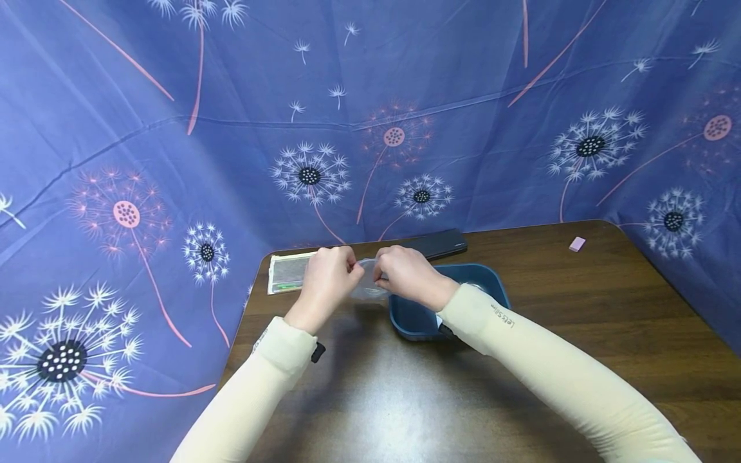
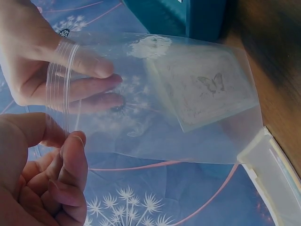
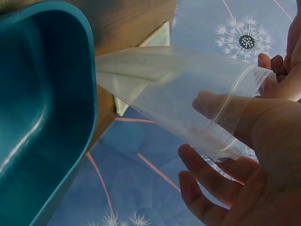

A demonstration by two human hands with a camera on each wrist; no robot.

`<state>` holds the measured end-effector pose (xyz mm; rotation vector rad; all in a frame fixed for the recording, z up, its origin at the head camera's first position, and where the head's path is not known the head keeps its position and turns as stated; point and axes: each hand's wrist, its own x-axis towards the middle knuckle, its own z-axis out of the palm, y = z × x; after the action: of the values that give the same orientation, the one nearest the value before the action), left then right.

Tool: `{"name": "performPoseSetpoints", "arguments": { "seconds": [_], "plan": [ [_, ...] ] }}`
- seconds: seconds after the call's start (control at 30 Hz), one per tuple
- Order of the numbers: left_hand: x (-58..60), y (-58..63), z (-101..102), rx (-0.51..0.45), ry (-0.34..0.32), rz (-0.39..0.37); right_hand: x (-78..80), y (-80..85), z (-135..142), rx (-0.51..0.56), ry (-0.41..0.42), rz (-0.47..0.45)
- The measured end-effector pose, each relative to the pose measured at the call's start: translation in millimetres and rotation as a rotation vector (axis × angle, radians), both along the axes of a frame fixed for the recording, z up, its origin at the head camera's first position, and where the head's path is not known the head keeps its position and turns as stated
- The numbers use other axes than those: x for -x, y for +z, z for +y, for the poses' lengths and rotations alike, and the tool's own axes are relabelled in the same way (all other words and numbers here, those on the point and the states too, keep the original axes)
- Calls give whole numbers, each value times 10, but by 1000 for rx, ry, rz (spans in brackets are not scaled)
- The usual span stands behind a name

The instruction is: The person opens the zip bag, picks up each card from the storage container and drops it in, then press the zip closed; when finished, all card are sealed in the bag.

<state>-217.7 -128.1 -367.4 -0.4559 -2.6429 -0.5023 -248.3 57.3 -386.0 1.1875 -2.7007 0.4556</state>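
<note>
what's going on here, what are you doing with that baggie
A person is holding a clear plastic bag by its zip end, with the left hand pinching one edge and the right hand at the other. A pale square with a butterfly shows through the plastic, apparently inside. The blue tub sits on the table beneath the right wrist, and a pouch lies near the left hand.

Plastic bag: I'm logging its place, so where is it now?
In the head view, the plastic bag is between the left hand and right hand, just left of the blue bin.
</note>
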Motion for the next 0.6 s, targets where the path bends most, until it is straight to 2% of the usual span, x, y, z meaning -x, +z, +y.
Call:
{"name": "performPoseSetpoints", "arguments": {
  "seconds": [0.27,0.6],
  "plan": [
    [-19,2,-19,-2,11,-14,-57,55,68,47,4,2],
    [-14,9,-45,-4,15,13,-125,204,368,170,-49,35]
  ]
}}
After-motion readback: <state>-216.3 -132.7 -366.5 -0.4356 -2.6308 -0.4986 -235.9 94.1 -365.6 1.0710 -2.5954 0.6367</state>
